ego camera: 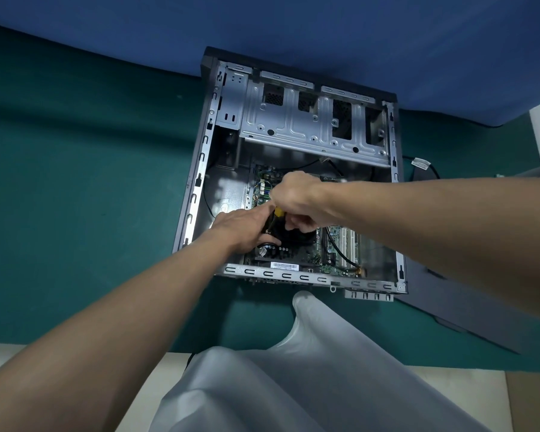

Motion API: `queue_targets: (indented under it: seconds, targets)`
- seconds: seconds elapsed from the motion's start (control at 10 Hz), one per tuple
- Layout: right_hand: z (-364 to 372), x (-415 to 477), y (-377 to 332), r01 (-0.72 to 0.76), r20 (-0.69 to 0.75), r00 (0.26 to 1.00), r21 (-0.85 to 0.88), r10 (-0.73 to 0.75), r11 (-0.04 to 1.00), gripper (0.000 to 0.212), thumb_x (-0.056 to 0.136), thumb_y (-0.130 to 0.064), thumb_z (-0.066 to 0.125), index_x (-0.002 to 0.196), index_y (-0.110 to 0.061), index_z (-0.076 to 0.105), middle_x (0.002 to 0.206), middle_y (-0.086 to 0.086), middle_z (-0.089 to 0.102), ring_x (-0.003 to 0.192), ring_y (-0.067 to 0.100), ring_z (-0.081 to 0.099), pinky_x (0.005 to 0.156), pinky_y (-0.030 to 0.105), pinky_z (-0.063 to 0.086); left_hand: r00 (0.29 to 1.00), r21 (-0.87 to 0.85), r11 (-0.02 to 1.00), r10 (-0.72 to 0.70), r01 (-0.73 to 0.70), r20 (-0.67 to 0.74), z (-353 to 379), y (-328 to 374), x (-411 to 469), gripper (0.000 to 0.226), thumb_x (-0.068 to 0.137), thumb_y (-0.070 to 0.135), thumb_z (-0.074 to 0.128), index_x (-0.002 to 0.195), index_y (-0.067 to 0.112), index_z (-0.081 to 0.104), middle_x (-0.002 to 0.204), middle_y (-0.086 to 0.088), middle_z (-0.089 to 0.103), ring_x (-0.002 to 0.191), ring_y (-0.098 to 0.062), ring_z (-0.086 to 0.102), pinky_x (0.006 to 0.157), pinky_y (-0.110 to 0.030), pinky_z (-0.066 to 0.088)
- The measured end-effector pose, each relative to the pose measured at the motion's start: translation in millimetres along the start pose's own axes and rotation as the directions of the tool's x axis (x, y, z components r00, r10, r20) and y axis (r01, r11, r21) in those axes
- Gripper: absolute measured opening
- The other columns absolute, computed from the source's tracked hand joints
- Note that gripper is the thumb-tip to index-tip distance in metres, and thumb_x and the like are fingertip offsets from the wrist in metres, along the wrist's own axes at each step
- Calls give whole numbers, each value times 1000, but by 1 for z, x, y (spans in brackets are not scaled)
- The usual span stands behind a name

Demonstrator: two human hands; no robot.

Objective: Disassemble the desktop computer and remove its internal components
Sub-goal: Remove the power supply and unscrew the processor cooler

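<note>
Head view: my R hand (293,198) is wrapped round the yellow-and-black handle of a screwdriver (275,217), held point-down. My L hand (240,227) curls round the tool's lower black part, steadying it. Both sit over the black CPU cooler (303,236) on the motherboard (334,241), inside the open desktop case (197,194), which lies flat on a green mat (75,182). A bare drive cage (309,126) is at the far end, w/ a side panel (468,294) lying off to the R. The tip is hidden, so I can't tell which screw it's on. I judge this step as undoing the cooler screws, approx mid-task. Next: seat the bit, turn w/ light downward pressure, then lift the cooler clear of the black cable (340,251).
</note>
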State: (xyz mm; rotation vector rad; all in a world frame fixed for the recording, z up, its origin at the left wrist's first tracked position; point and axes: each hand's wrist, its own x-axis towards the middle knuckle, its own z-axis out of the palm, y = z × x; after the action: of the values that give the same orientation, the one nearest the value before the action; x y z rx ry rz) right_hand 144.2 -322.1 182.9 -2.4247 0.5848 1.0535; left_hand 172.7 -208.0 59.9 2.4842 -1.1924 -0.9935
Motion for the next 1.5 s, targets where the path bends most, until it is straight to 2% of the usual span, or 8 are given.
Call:
queue_targets:
  seconds: [0.2, 0.5, 0.7, 0.8, 0.9, 1.1, 1.4, 1.5]
  targets:
    - [-2, -3, -7, 69, 58, 997, -212, -58, 975, 20, 94, -13, 49, 76, -8, 55, 66, 4, 52, 53, 15, 48, 39, 22, 41, 1000, -3, 1000, -10, 10, 4, 1, -1, -1, 72, 81, 68, 54, 134, 43, 13, 141, 4, 51, 123, -26, 51, 92, -40, 41]
    - [8, -21, -11, 453, 265, 827, -836, -496, 310, 31, 103, -27, 38, 80, -12, 52, 68, 4, 46, 63, 21, 55, 45, 24, 40, 996, 49, 995, -92, 92, -4, -1, 3, 1, 38, 96, 50, 42, 126, 28, 52, 126, 4, 59, 114, -21, 53, 78, -32, 31]
    - [6, -8, -7, 194, -66, 976, -190, -209, 963, 41, 93, -36, 57, 64, -6, 53, 58, 8, 55, 50, 21, 56, 39, 20, 38, 998, 1, 998, -62, 62, -19, -1, 3, 0, 49, 88, 63, 52, 129, 36, 45, 128, 16, 56, 118, -20, 53, 79, -29, 32]
    - [5, -6, -9, -120, -64, 988, 230, 138, 966, 35, 99, -19, 43, 71, -2, 57, 43, 7, 54, 27, 12, 41, 33, 15, 32, 999, 52, 999, -4, 6, -40, 3, -1, 2, 64, 84, 66, 53, 133, 33, 28, 136, 5, 55, 119, -23, 54, 81, -32, 38]
    - [0, -7, -13, -32, -4, 999, -23, 31, 999, 31, 95, -9, 45, 64, -7, 49, 50, 4, 51, 39, 12, 44, 31, 17, 33, 998, 51, 999, 5, -1, -61, 3, -2, 3, 67, 84, 67, 53, 139, 38, 27, 141, 7, 50, 123, -22, 52, 81, -32, 37]
    - [7, -17, -19, 351, 96, 910, -696, -404, 626, 29, 97, -15, 46, 68, -12, 42, 60, 6, 40, 60, 25, 55, 46, 30, 41, 995, 17, 997, -80, 81, -55, 5, -1, 6, 60, 79, 76, 50, 124, 36, 54, 117, 5, 65, 109, -21, 58, 73, -30, 33]
    - [5, -8, -11, -6, -131, 991, 2, 6, 1000, 30, 91, -24, 59, 66, -8, 53, 66, 3, 56, 48, 10, 49, 37, 18, 37, 996, 72, 997, -7, 13, -83, 6, -3, 5, 58, 83, 70, 51, 129, 37, 36, 130, 6, 59, 117, -22, 55, 73, -29, 34]
    - [-9, -14, -10, 40, 125, 991, 63, -47, 997, 28, 95, -10, 45, 68, -15, 45, 69, -1, 46, 55, 9, 42, 48, 19, 39, 996, 60, 998, 18, -13, -87, 7, -4, 4, 58, 82, 68, 53, 122, 43, 19, 138, 6, 53, 120, -24, 54, 75, -32, 32]
